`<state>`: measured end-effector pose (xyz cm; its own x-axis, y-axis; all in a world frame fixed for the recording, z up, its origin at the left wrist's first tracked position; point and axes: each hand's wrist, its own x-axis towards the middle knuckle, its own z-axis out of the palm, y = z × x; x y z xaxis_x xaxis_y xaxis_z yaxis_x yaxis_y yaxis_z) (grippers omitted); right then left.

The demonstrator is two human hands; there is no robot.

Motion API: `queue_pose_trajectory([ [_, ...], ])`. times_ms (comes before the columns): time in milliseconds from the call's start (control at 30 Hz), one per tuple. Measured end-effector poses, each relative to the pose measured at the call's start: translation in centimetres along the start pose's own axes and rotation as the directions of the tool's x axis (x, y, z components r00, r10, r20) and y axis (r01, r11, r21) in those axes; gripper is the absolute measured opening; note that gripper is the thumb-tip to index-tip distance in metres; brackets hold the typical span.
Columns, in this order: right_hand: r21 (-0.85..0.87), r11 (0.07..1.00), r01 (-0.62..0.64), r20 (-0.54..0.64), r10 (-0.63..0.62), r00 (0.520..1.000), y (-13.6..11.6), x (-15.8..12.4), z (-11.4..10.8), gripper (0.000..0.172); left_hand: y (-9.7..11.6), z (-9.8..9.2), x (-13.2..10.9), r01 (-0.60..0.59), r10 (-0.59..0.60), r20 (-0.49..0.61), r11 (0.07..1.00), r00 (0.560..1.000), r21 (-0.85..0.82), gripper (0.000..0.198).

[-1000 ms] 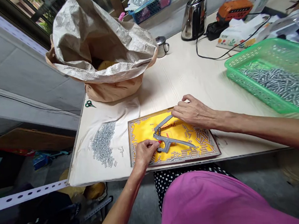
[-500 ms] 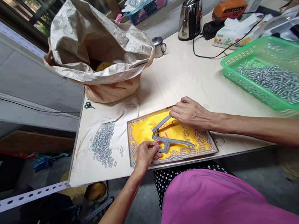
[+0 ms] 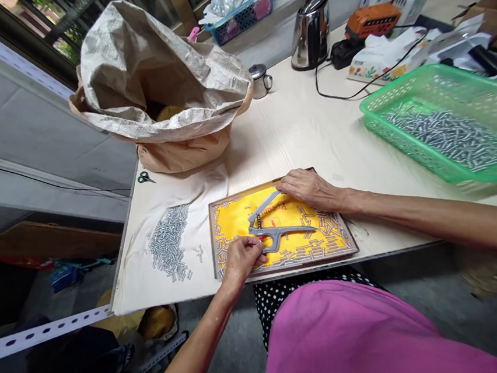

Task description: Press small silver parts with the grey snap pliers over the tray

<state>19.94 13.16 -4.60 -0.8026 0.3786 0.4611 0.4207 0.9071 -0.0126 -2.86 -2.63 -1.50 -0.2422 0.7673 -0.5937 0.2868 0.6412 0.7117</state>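
A grey two-handled hand tool, like pruning shears, is spread over the yellow sheet of a shallow tray. A small dark coil spring stands between its two handles. My left hand is closed, pinching the tool's left end beside a small red spot. My right hand is closed over the far end of the upper handle, its fingertips partly hidden. Small silver cylinders lie around the tray's edges. A pile of the same silver pieces rests on white cloth to the left.
A large open woven sack stands behind the tray. To the right is a green basket of silver pieces. Farther back are a metal cup, a kettle and a cable. Green-handled scissors lie at the left edge.
The tool's lower handle has swung up slightly to lie more level. My right hand has flattened a little over the upper handle. The camera view has shifted slightly.
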Motion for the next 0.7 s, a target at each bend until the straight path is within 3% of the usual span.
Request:
queue_pose_trajectory([
  [233, -0.050, 0.998, -0.027, 0.049, 0.030, 0.998, 0.0, -0.3, 0.9, 0.027, 1.1, 0.2, -0.2, 0.010, -0.011, 0.003, 0.991, 1.000, 0.132, 0.011],
  [433, -0.030, 0.999, -0.034, 0.095, 0.036, 0.995, -0.1, -0.4, 0.8, 0.025, 0.0, 0.2, -0.1, -0.011, 0.013, -0.018, 0.995, 1.000, 0.101, 0.010],
  [700, -0.016, 1.000, -0.027, 0.057, 0.028, 0.998, -0.6, -0.8, 0.4, 0.028, -0.5, 0.3, -0.1, -0.008, 0.010, -0.038, 0.998, 0.999, 0.059, 0.012],
])
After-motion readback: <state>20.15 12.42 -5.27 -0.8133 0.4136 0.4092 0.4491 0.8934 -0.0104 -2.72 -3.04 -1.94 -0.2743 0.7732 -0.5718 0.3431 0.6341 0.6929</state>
